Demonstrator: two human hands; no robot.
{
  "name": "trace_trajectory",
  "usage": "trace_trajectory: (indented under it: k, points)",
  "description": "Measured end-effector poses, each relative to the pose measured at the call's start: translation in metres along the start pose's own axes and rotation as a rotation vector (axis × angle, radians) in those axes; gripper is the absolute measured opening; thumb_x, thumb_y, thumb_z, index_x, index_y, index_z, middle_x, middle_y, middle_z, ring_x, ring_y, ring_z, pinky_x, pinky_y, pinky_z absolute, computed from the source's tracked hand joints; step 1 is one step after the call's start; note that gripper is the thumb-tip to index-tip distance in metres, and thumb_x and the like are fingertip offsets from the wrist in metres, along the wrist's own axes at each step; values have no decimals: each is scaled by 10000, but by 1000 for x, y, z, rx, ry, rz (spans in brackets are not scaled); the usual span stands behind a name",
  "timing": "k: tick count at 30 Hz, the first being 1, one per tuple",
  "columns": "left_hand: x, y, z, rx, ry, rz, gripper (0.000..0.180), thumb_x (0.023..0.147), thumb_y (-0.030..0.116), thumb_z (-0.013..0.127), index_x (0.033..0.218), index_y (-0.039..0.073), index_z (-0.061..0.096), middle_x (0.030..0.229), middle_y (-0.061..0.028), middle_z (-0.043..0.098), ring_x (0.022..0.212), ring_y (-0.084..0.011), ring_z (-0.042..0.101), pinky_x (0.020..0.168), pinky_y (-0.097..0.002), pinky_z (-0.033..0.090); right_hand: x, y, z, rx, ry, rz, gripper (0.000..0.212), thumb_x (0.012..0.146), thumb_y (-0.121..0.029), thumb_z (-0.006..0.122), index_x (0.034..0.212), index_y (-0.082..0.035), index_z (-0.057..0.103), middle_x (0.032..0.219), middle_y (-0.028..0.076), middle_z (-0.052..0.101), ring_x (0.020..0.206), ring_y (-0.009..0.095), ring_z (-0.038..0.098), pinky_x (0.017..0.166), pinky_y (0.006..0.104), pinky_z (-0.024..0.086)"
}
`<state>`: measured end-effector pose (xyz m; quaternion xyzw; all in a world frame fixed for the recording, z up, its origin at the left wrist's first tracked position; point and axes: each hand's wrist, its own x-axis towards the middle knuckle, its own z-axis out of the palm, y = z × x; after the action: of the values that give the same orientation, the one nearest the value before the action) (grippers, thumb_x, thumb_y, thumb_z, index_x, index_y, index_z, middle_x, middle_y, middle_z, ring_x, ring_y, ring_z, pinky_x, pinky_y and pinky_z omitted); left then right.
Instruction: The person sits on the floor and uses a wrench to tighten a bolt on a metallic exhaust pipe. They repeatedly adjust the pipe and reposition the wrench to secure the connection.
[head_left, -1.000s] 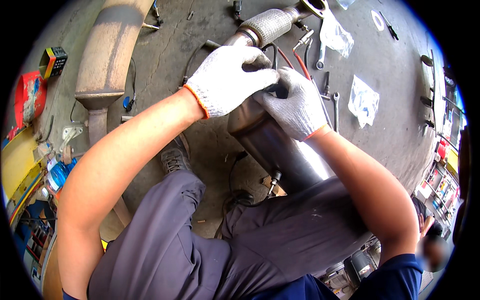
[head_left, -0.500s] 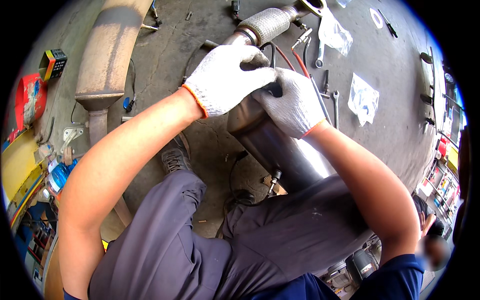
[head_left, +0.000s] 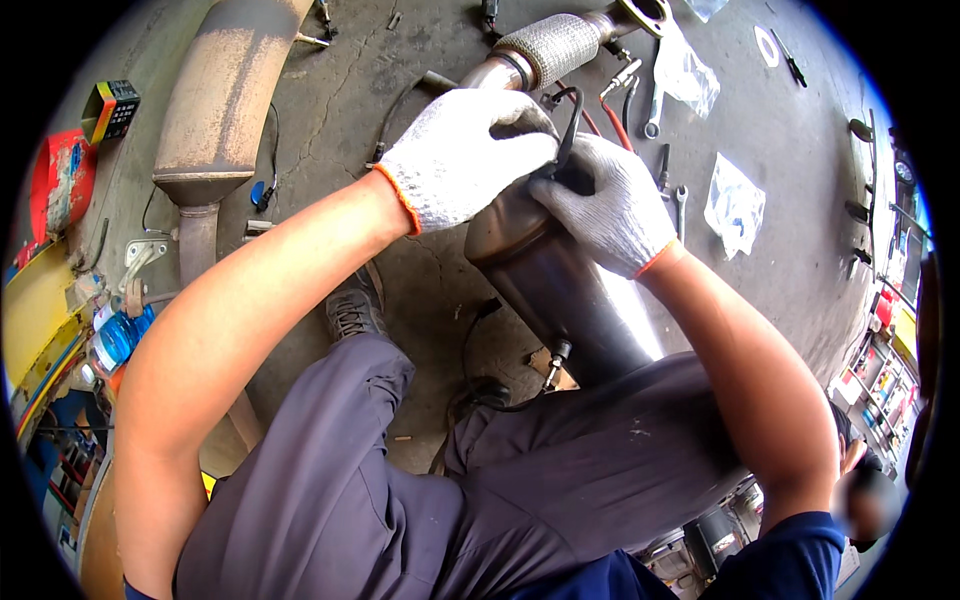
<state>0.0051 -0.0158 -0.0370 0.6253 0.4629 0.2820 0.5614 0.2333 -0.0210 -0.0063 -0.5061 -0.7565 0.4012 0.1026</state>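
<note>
A shiny steel exhaust canister (head_left: 545, 285) stands slanted between my knees. Both my hands wear white knit gloves with orange cuffs and meet at its upper end. My right hand (head_left: 615, 205) pinches a black cable (head_left: 575, 118), which loops up between the two gloves. The fingers of my left hand (head_left: 462, 160) are bent, and its thumb presses toward the same spot; its grip is hidden. Beyond the gloves, a braided flex pipe (head_left: 550, 50) runs on from the canister. A sensor (head_left: 560, 352) with a dark lead is fixed low on the canister's side.
A rusty exhaust pipe (head_left: 215, 105) lies at the left. Beyond my right hand are wrenches (head_left: 654, 105), a clear plastic bag (head_left: 735, 205) and a roll of white tape (head_left: 766, 46). A small box (head_left: 110, 110) rests at the far left. Another person (head_left: 862, 470) shows at the right rim.
Both hands stay at the canister's upper end. My right hand has shifted slightly right and downward, and the cable loop now leans right, showing more between the gloves. The whole view has shifted a little.
</note>
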Motion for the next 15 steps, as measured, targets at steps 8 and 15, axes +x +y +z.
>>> trace_trajectory:
  k: [8, 15]
  points:
    - [-1, 4, -4, -64, -8, -94, 291, 1087, 214, 688, 1237, -11, 795, 1042, -67, 788, 952, -121, 724, 885, -301, 592, 1, -18, 2, -107, 5, 108, 336, 962, -305, 818, 1039, 18, 769, 976, 251, 754, 971, 459, 744, 878, 520, 581]
    - [-6, -8, -18, -53, -21, -211, 268, 1070, 174, 704, 1239, -17, 786, 1092, -74, 794, 961, -137, 748, 897, -326, 617, 5, 1, -41, -32, -223, 120, 534, 927, -404, 822, 1260, 12, 787, 1118, 239, 806, 1052, 362, 789, 972, 434, 599]
